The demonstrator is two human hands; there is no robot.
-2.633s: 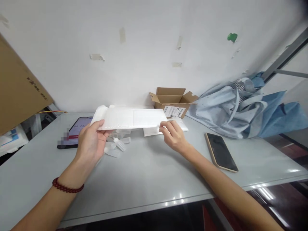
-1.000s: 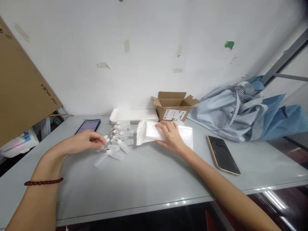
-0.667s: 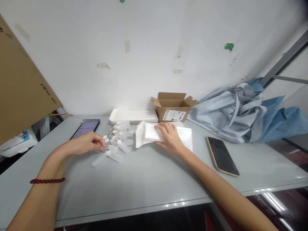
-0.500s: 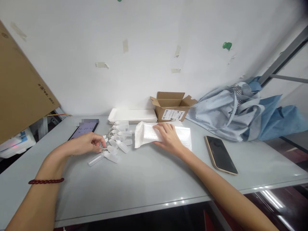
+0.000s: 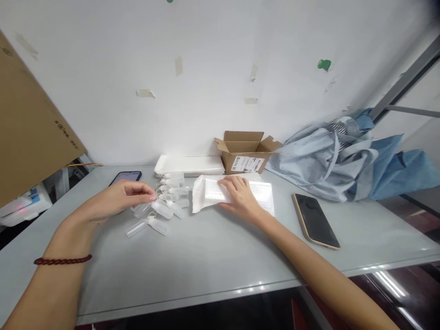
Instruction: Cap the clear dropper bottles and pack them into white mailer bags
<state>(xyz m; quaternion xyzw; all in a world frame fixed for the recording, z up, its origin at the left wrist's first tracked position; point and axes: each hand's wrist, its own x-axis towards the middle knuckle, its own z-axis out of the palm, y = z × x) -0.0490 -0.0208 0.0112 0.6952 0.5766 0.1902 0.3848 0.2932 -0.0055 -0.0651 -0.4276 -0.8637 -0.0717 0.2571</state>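
Note:
My left hand (image 5: pixel 132 198) pinches thumb and forefinger together at the ring end of a small translucent plastic bottle (image 5: pixel 162 209), which tilts down to the right. Around it lies a loose pile of similar bottles with metal rings; a pair (image 5: pixel 147 225) rests nearest the front. My right hand (image 5: pixel 239 197) grips a white bubble mailer (image 5: pixel 211 191) lying on the table, fingers over its top and thumb at the near edge. The mailer's left end, with a loose flap, points towards the bottles.
Behind the bottles is a stack of white mailers (image 5: pixel 192 166), beside an open cardboard box (image 5: pixel 245 162). A dark phone (image 5: pixel 132 176) lies partly behind my left hand; another phone (image 5: pixel 316 222) lies right. Blue-grey cloth (image 5: pixel 326 160) covers the right back. A large carton (image 5: pixel 30 119) leans in at left.
My left hand has moved slightly right and up, its fingers now closed on a bottle's ring end. My right hand and the mailer have stayed in place.

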